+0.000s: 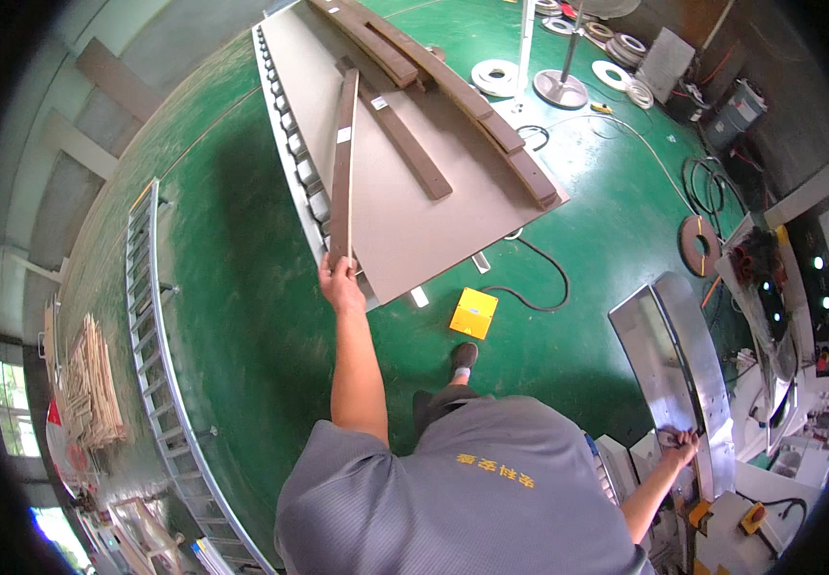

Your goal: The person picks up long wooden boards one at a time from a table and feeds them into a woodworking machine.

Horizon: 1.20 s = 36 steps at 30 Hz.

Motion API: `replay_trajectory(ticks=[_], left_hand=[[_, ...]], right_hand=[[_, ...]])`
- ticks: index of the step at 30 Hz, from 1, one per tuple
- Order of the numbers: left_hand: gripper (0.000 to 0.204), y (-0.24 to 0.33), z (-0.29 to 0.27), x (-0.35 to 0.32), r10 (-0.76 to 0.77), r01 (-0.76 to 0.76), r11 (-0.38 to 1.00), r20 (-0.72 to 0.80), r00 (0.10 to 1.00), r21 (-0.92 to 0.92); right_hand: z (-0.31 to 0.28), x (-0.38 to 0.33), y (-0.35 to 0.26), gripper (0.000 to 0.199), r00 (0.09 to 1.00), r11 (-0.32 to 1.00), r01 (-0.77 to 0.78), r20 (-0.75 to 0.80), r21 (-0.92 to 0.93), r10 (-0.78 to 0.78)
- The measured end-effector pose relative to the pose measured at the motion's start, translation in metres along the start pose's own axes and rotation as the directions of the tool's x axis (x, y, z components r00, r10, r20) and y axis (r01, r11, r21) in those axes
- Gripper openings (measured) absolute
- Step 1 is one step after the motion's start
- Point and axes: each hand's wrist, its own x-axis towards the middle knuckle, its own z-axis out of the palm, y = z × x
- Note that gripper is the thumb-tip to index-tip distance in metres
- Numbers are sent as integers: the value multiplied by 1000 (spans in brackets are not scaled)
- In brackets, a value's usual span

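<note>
My left hand [341,285] grips the near end of a long brown board strip [343,182], which carries a white label. The strip reaches away over a table [424,254] with a pale brown top. Another brown strip [405,144] lies on that table, and several more brown strips [501,129] are stacked along its right edge. Far off to the right, my right hand [683,447] is closed at the side of a shiny metal machine plate [646,350]. Something small is at its fingertips, but I cannot make out what.
A row of rollers [301,165] runs along the table's left side. On the green floor are a yellow box [473,313], a black cable [553,305] and rolls of edge banding [496,77]. A metal roller conveyor [151,355] stands at left, near stacked wood strips [93,383].
</note>
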Motion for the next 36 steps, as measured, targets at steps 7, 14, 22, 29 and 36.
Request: replay_trajectory(ticks=[7,14,22,29,36], left_hand=[[30,183,88,-82,622,-777,462,469,627,427],[35,248,176,-206,624,-979,-53,760,-185,-196],[34,246,192,-259,667,-949,-11,705,-241,-314],[35,236,197,-266,684,-952,-13,692,-233,-307],[37,226,201,-273,682,-945,17,695,-228,-326]], right_hand=[[259,-182,169,43,894,764,-60,306,-642,327],[449,-395,177,72,-177,614,784,980,88,87],[457,-430,179,72,-351,769,510,909,386,-223],[453,-422,172,70,-292,715,620,941,323,-172],[444,-426,150,69,-131,745,661,991,87,1]])
